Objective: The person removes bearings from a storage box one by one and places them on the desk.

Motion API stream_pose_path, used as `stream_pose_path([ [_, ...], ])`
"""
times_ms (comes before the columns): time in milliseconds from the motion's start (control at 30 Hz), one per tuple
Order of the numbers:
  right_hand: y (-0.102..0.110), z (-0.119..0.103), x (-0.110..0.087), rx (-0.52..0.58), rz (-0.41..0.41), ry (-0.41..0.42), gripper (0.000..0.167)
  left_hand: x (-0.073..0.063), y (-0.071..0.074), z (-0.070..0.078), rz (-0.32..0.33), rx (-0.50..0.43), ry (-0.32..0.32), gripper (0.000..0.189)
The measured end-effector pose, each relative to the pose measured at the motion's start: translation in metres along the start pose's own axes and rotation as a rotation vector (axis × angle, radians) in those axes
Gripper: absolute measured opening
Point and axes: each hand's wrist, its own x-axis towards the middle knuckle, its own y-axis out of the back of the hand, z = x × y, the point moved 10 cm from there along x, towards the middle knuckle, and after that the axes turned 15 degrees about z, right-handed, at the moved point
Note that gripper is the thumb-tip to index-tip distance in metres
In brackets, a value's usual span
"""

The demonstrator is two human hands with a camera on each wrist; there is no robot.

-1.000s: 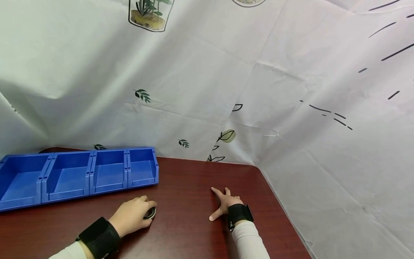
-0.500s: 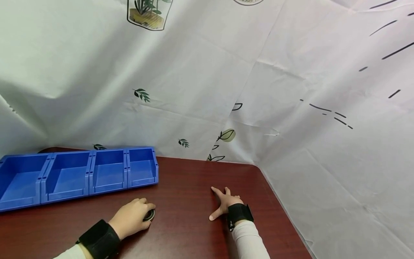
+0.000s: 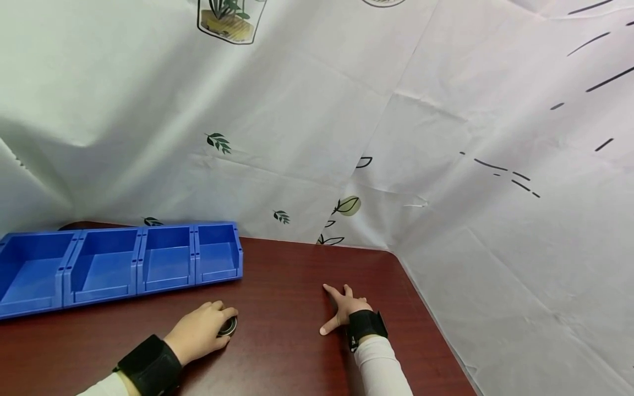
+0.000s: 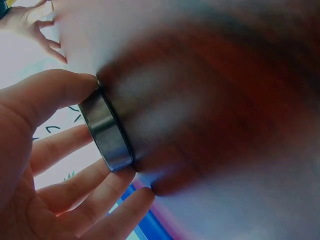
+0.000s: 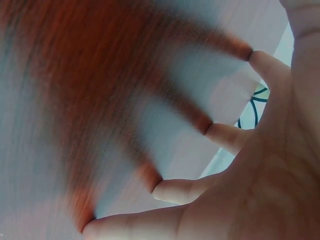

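Observation:
My left hand (image 3: 200, 333) pinches a round metal bearing (image 3: 228, 326) by its rim, low at the tabletop left of centre. In the left wrist view the bearing (image 4: 107, 130) shows a smooth, shiny steel side, with the thumb at one end and fingertips at the other. The left hand's other fingertips reach down to the table surface. My right hand (image 3: 346, 308) rests on the table to the right with fingers spread and holds nothing. Its fingertips touch the wood in the right wrist view, where the palm (image 5: 265, 175) is seen from beneath.
A row of several joined blue bins (image 3: 165, 258) stands at the table's back left, behind my left hand. The reddish-brown table (image 3: 282, 286) ends at white, leaf-printed cloth (image 3: 297, 137) at the back and right.
My left hand and the bearing shift very slightly left; the grip stays the same. My right hand keeps its place. The head view drifts only a little.

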Motion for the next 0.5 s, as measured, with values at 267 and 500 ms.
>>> stream_pose_path([
  [267,0.0,0.0,0.001,-0.004,0.003,0.0,0.111,-0.002,0.011,-0.005,0.042,-0.023,-0.008,0.039],
  [500,0.0,0.003,0.002,-0.005,-0.005,-0.001,0.111,0.003,0.041,-0.018,0.152,0.029,-0.009,0.031],
])
